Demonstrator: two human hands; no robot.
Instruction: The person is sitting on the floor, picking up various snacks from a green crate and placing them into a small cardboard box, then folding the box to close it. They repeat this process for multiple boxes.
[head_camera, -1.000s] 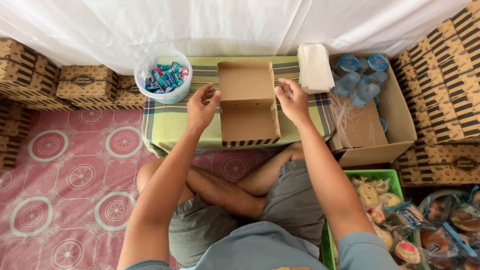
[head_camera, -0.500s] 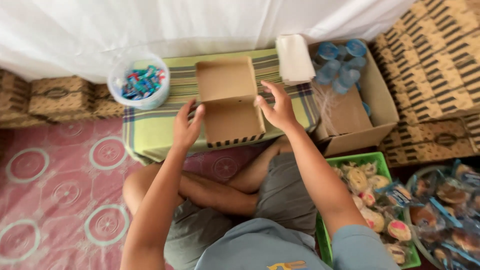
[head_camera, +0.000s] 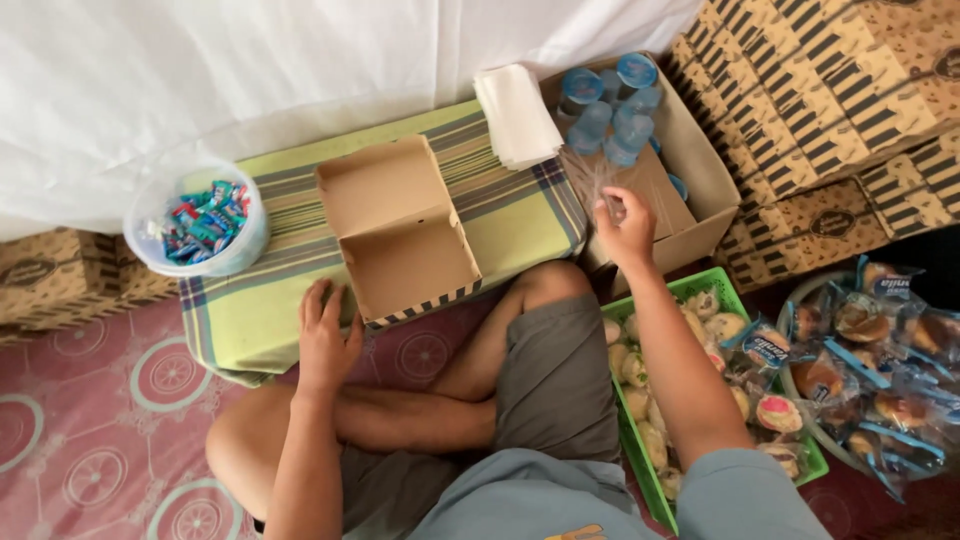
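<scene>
- An open cardboard box (head_camera: 400, 235) is sitting on the striped-cloth counter (head_camera: 500, 215), its two compartments showing bare.
- The left hand (head_camera: 325, 340) is lying flat, fingers spread, beside the box's near corner, gripping nothing.
- The right hand (head_camera: 625, 225) is pinching thin clear straws (head_camera: 590, 175) inside the carton of water cups (head_camera: 700, 170).

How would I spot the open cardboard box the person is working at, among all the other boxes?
Find the low table with the green striped cloth in front of the seated person. The open box lies on it, beside the left hand. Unlike the closed patterned cartons stacked around, it is plain brown inside, empty, and split into two compartments.
</scene>
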